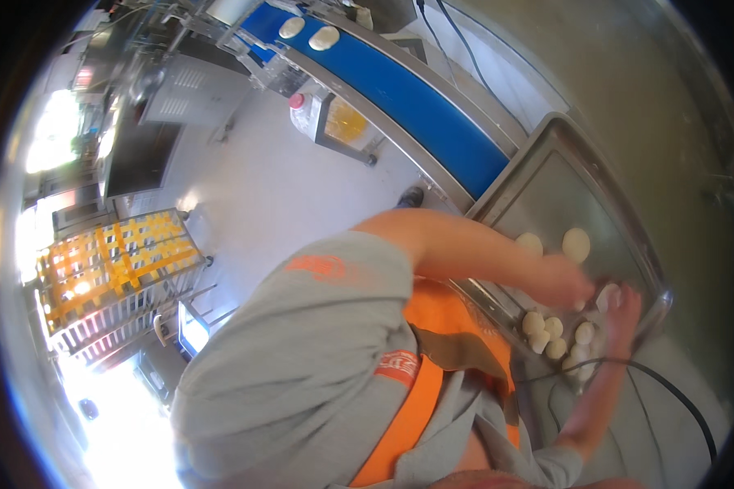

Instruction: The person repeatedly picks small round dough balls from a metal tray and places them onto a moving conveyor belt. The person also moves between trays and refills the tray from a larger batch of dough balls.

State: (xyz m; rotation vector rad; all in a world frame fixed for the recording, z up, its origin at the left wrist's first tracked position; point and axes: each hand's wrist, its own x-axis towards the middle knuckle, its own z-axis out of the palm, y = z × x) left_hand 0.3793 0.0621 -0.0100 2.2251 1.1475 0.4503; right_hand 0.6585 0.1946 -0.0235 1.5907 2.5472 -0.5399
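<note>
My left hand (564,285) reaches over a metal tray (563,177), its fingers curled and blurred. Whether anything sits in those fingers is hard to see. Beside it, my right hand (624,310) has its fingers on a pale piece of dough (608,297), which stands tilted against them. Two flat dough rounds lie in the tray, one (576,246) in plain sight and another (529,243) partly covered by my left forearm. Below my hands sits a cluster of small dough balls (553,328). A second cluster of dough balls (580,352) lies beside my right wrist.
A blue conveyor belt (416,110) ends at the tray and carries two flat dough pieces (323,38) at its far end. A black cable (667,382) arcs past my right forearm. Under the conveyor stands a plastic bottle (342,121). A rack with yellow strips (122,263) stands left.
</note>
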